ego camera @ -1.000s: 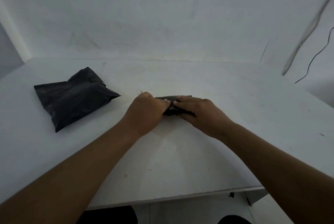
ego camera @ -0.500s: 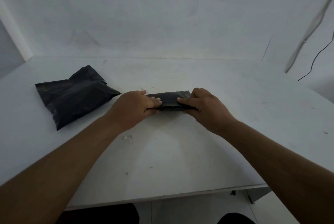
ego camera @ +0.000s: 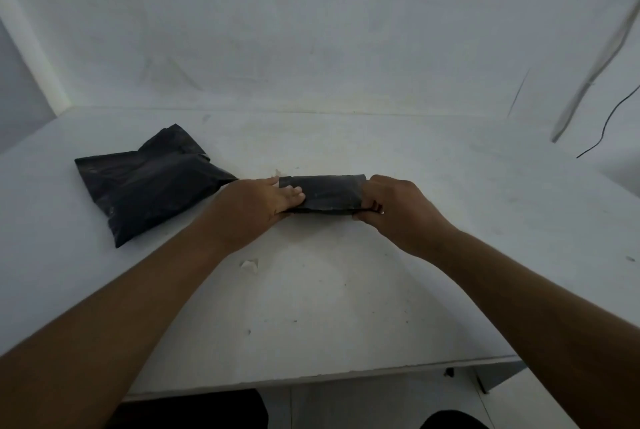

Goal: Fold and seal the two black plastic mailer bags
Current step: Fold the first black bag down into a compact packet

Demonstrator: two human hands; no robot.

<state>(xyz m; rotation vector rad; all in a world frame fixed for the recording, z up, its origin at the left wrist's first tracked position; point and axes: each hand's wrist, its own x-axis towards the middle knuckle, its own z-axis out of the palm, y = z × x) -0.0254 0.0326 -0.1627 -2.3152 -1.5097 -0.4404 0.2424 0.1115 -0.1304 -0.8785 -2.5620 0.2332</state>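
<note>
The folded bag (ego camera: 322, 195) is gripped at its ends by the fingers of the left hand (ego camera: 256, 207) and right hand (ego camera: 398, 212), seemingly to flatten its fold on the counter (ego camera: 346, 290).

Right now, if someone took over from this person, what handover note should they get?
Left hand grips the left end of the folded mailer; right hand grips its right end.
It lies on the table; the second mailer lies apart at the left, no hand on it.
Done: this bag is folded into a narrow band.
Left: press its seal; whether the second mailer is sealed cannot be told.
</note>
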